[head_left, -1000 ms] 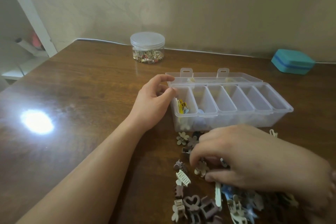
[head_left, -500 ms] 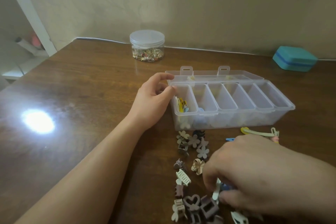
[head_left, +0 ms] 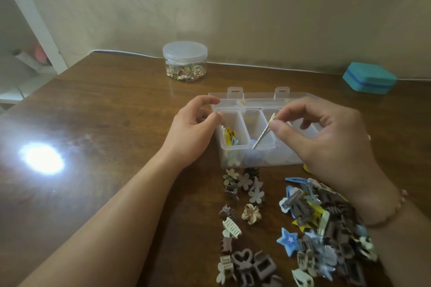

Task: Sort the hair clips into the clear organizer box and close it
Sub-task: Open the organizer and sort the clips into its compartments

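Right hand (head_left: 326, 137) pinching slim pale clip (head_left: 264, 131) between thumb and forefinger, grip at its upper end. Clip long axis diagonal: top end far-right at the fingertips, bottom end near-left, angled down over second compartment from left of box (head_left: 235, 147). Flat narrow strip, pale greenish-silver; finer detail not readable.

Left hand (head_left: 193, 133) at box's left end, fingers curled and apart, thumb tip at near-left rim, forefinger by far-left corner. Touching or just beside: cannot tell.

Box clear, long axis left-right, row of narrow compartments running near-far. Lid (head_left: 258, 98) open, laid back on far side, two latch tabs sticking up. Leftmost compartment holding yellow and blue clips. More pale shapes visible through near wall, blurred.

Loose clips on worktop (head_left: 105, 123) near side of box: flower clips (head_left: 245, 184) just near of box, brown claw clips (head_left: 245, 265) at near edge, blue star clip (head_left: 288, 241) beside dense mixed pile (head_left: 326, 223) under right wrist.

Far side: lidded jar (head_left: 185, 60) of small bits, teal case (head_left: 369, 77) far right. Bright glare spot on worktop left.
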Demonstrator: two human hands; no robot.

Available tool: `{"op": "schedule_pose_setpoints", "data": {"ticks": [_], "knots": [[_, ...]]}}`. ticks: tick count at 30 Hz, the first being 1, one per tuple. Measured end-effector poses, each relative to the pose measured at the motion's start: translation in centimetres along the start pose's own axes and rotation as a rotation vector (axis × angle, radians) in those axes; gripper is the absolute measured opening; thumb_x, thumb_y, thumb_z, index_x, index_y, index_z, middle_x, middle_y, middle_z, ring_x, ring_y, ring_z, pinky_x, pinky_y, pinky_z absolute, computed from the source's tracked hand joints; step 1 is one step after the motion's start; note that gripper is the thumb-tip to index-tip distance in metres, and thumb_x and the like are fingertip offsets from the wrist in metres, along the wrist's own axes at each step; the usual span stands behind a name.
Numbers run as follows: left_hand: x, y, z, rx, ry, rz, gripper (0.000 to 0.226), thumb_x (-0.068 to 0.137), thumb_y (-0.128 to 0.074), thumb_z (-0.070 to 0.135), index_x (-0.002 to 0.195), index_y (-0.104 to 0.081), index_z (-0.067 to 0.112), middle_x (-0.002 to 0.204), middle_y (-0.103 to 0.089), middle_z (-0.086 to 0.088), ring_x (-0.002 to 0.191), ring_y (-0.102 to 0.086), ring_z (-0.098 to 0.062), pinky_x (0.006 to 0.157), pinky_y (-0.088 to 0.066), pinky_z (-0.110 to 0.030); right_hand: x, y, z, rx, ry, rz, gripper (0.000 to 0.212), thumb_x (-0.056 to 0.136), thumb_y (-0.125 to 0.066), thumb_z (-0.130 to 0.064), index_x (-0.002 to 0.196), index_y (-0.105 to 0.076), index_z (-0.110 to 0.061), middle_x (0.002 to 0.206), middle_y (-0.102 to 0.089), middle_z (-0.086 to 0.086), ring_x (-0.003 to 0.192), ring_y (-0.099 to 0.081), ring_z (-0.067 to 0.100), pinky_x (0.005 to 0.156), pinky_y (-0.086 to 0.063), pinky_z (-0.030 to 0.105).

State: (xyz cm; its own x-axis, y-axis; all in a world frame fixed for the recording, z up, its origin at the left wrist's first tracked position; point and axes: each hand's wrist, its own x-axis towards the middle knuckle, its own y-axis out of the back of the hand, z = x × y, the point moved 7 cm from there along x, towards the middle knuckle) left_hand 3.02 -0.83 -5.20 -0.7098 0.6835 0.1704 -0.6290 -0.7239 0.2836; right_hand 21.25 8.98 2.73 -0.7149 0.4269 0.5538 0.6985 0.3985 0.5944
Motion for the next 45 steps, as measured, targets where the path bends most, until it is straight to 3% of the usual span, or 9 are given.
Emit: {"op": "schedule_pose_setpoints", "data": {"ticks": [4, 8, 14, 17, 21, 27, 32, 39, 45], "knots": [[0.0, 0.0, 0.0, 0.001, -0.002, -0.001, 0.032, 0.094, -0.057, 0.022, 0.126, -0.059, 0.027, 0.096, -0.076, 0.003, 0.096, -0.069, -0.011, 0.073, -0.047, -0.016, -0.2, 0.9, 0.1, -0.085, 0.041, 0.105, 0.004, 0.084, -0.071, -0.028, 0.087, -0.070, -0.025, 0.086, -0.069, -0.015, 0.083, -0.062, 0.004, 0.071, -0.049, 0.021], [0.0, 0.1, 0.0, 0.015, -0.008, 0.007, 0.031, 0.094, -0.057, 0.023, 0.124, -0.060, 0.028, 0.093, -0.076, 0.002, 0.094, -0.069, -0.012, 0.069, -0.047, -0.011, -0.3, -1.0, 0.2, -0.256, 0.096, -0.051, 0.021, 0.087, -0.066, -0.039, 0.079, -0.075, -0.023, 0.084, -0.071, -0.013, 0.088, -0.064, 0.011, 0.082, -0.051, 0.041], [-0.1, 0.1, 0.1, 0.017, 0.002, 0.007, 0.036, 0.088, -0.058, 0.031, 0.125, -0.060, 0.029, 0.097, -0.075, 0.001, 0.097, -0.069, -0.016, 0.084, -0.053, -0.031, -0.7, -0.1, -3.0, -0.221, 0.243, -0.276, 0.016, 0.086, -0.065, -0.038, 0.092, -0.073, -0.026, 0.085, -0.068, -0.017, 0.081, -0.063, 0.006, 0.071, -0.052, 0.033], [-0.1, 0.1, 0.0, 0.010, 0.009, 0.011, 0.032, 0.093, -0.058, 0.024, 0.125, -0.060, 0.028, 0.097, -0.076, 0.001, 0.097, -0.069, -0.015, 0.081, -0.051, -0.025, -2.2, 1.1, -5.2, -0.123, 0.299, -0.432, 0.021, 0.085, -0.066, -0.038, 0.104, -0.070, -0.029, 0.088, -0.067, -0.020, 0.084, -0.065, 0.008, 0.069, -0.051, 0.025], [0.0, 0.1, -0.1, 0.009, 0.019, 0.014, 0.032, 0.093, -0.058, 0.023, 0.124, -0.060, 0.028, 0.097, -0.076, 0.001, 0.097, -0.069, -0.014, 0.078, -0.050, -0.023, -6.7, 0.9, -5.3, -0.275, 0.432, -0.550, 0.028, 0.085, -0.068, -0.049, 0.107, -0.069, -0.032, 0.101, -0.064, -0.019, 0.097, -0.060, 0.007, 0.073, -0.052, 0.033], [-0.1, 0.1, 0.0, 0.003, 0.022, 0.008, 0.033, 0.093, -0.057, 0.024, 0.126, -0.060, 0.028, 0.098, -0.076, 0.002, 0.097, -0.069, -0.013, 0.081, -0.053, -0.028, -11.9, 1.0, -2.0, -0.361, 0.379, -0.572, 0.028, 0.086, -0.061, -0.056, 0.108, -0.066, -0.039, 0.123, -0.060, -0.017, 0.117, -0.056, 0.015, 0.079, -0.053, 0.039], [-0.2, 0.1, 0.2, 0.012, 0.024, 0.012, 0.033, 0.094, -0.057, 0.025, 0.127, -0.059, 0.028, 0.098, -0.076, 0.001, 0.098, -0.068, -0.011, 0.072, -0.046, -0.017, -11.9, 0.4, -0.6, -0.422, 0.317, -0.504, 0.021, 0.087, -0.060, -0.052, 0.103, -0.065, -0.040, 0.117, -0.060, -0.021, 0.116, -0.051, 0.013, 0.085, -0.049, 0.040], [-0.2, 0.0, 0.3, 0.005, 0.024, 0.008, 0.033, 0.094, -0.057, 0.023, 0.127, -0.059, 0.026, 0.099, -0.075, 0.002, 0.097, -0.068, -0.009, 0.073, -0.047, -0.018, -10.6, 0.9, 0.3, -0.521, 0.242, -0.464, 0.023, 0.080, -0.062, -0.056, 0.098, -0.061, -0.041, 0.113, -0.059, -0.024, 0.115, -0.050, 0.013, 0.091, -0.041, 0.040], [-0.3, 0.0, 0.2, -0.008, 0.031, 0.001, 0.033, 0.094, -0.057, 0.023, 0.126, -0.059, 0.027, 0.100, -0.075, 0.002, 0.097, -0.068, -0.009, 0.072, -0.046, -0.017, -10.3, -0.4, -0.3, -0.566, 0.323, -0.504, 0.024, 0.083, -0.057, -0.056, 0.100, -0.064, -0.041, 0.101, -0.061, -0.029, 0.106, -0.052, 0.012, 0.086, -0.038, 0.036]]}}
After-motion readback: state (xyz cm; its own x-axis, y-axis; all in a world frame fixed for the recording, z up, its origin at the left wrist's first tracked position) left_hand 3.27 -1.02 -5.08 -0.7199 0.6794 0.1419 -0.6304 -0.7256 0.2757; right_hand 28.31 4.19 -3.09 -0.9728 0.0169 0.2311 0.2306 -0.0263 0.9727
